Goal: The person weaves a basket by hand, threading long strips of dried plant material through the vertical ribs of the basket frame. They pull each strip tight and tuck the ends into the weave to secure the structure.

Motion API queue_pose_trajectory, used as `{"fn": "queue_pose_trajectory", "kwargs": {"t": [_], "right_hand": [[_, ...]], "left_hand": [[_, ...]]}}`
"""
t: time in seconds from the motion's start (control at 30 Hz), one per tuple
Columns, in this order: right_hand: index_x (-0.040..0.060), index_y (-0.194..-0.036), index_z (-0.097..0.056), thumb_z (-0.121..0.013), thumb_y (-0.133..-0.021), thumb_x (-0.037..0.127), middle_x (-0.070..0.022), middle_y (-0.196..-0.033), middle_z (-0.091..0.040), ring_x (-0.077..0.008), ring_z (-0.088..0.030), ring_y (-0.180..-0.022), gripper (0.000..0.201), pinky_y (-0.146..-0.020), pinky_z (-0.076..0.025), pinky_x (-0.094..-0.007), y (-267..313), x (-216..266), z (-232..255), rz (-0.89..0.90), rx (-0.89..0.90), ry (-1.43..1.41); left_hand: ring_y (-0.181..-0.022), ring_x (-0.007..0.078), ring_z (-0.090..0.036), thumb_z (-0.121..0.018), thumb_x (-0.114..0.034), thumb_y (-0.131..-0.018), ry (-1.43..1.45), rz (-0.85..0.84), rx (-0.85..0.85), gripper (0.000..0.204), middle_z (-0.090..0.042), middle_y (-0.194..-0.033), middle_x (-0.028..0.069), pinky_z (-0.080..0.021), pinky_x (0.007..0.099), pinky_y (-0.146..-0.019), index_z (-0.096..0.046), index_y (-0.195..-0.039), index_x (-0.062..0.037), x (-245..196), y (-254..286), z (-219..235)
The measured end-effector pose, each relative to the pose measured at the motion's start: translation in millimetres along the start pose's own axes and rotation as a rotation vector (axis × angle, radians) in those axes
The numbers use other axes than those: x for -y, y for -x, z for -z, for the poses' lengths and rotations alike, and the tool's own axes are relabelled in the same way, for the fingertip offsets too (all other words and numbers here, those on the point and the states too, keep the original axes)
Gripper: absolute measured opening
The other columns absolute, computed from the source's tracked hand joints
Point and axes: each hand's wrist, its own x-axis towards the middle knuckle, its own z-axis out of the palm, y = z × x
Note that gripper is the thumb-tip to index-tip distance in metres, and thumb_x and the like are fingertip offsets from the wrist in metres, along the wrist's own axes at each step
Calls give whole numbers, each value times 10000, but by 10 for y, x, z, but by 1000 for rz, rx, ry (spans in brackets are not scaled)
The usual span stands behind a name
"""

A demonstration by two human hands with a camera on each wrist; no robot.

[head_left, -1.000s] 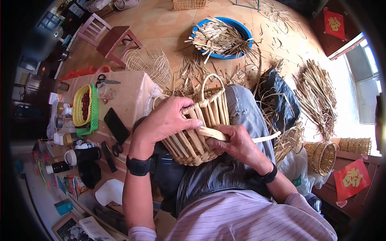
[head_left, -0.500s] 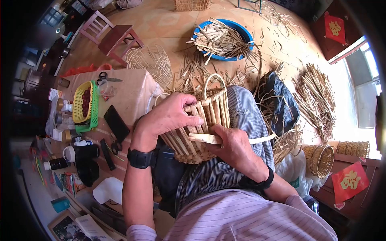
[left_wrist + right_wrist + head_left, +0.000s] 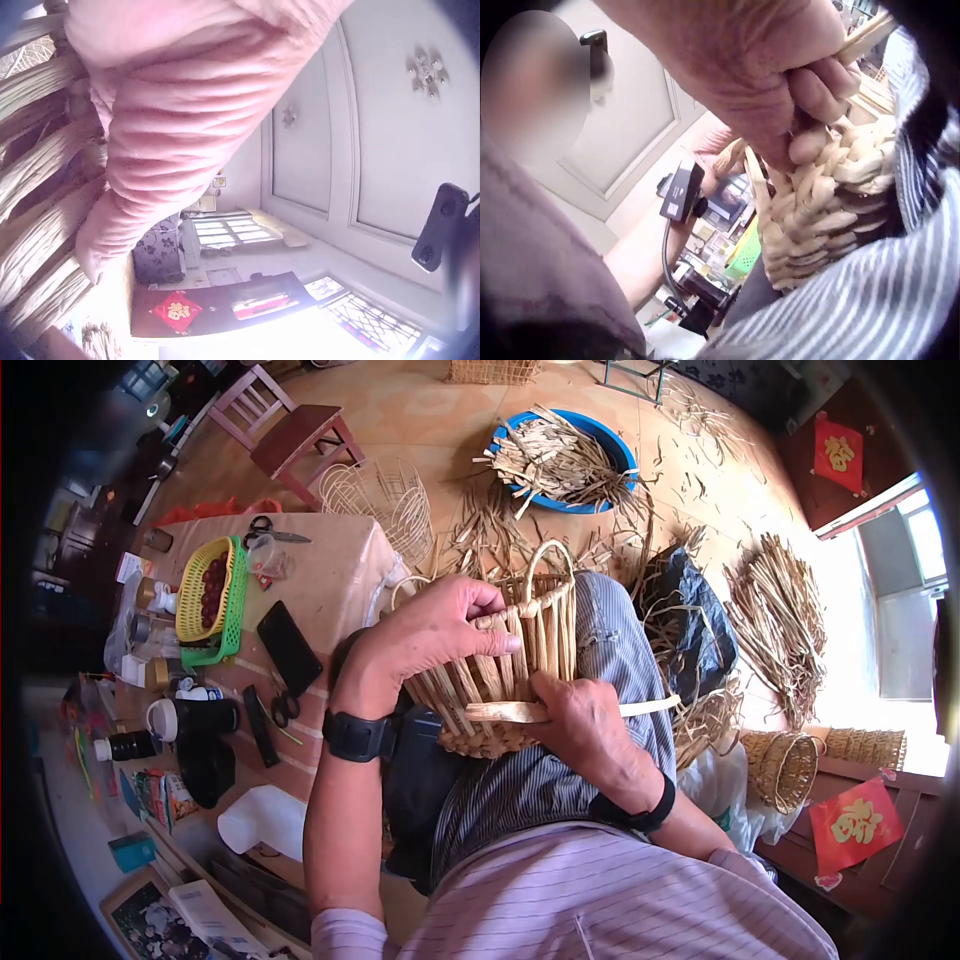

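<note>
A woven straw basket [image 3: 543,640] with two loop handles lies tilted on the person's lap. The left hand [image 3: 435,632] grips its rim, thumb outside along the upright stalks and fingers over the edge; in the left wrist view that hand [image 3: 172,112] lies against the stalks [image 3: 45,217]. Low on the basket's side, the right hand [image 3: 583,730] holds a pale flat strip [image 3: 500,711] whose ends stick out on both sides of it. In the right wrist view the right hand [image 3: 757,67] has curled fingers beside the basket's braided base [image 3: 817,202].
Left stands a covered table [image 3: 330,550] with a yellow basket [image 3: 203,622], scissors [image 3: 262,530] and a phone [image 3: 288,647]. Beyond the lap are a wire-like frame [image 3: 372,510] and a blue basin [image 3: 620,455] of straw. Right are a black bag [image 3: 693,622], straw bundle [image 3: 778,615] and woven baskets [image 3: 780,770].
The right hand and strip have shifted slightly down from the left thumb, and the strip's left end now lies lower across the stalks. The left hand keeps its grip on the rim.
</note>
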Motion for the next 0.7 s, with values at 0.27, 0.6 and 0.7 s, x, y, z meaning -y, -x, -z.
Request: {"fn": "queue_pose_trajectory", "kwargs": {"t": [0.27,0.6,0.7], "right_hand": [[52,-868,-695,-918,-863,288,-192,-716,-708,-415,-734,-685,325,-628,-592,-471,-69,-119,22,10,14,-197],[45,-1091,-805,-845,-947,171,-159,-782,-751,-274,-780,-724,194,-695,-587,-423,-213,-284,261,53,277,-327],[65,-1028,-787,-832,-976,264,-171,-797,-744,-366,-749,-754,211,-715,-571,-476,-175,-362,379,49,245,-462]], "left_hand": [[-914,188,-726,-883,-216,-811,-268,-44,-48,526,-800,-1005,203,-583,392,-879,-733,-1212,90,20,18,-47],[-959,219,-748,-885,-246,-809,-361,66,-16,579,-806,-1044,192,-585,385,-940,-723,-1249,94,-191,31,-31],[-945,183,-736,-876,-206,-815,-388,64,-38,512,-813,-1036,175,-587,374,-919,-743,-1209,93,-136,31,-13]]}}
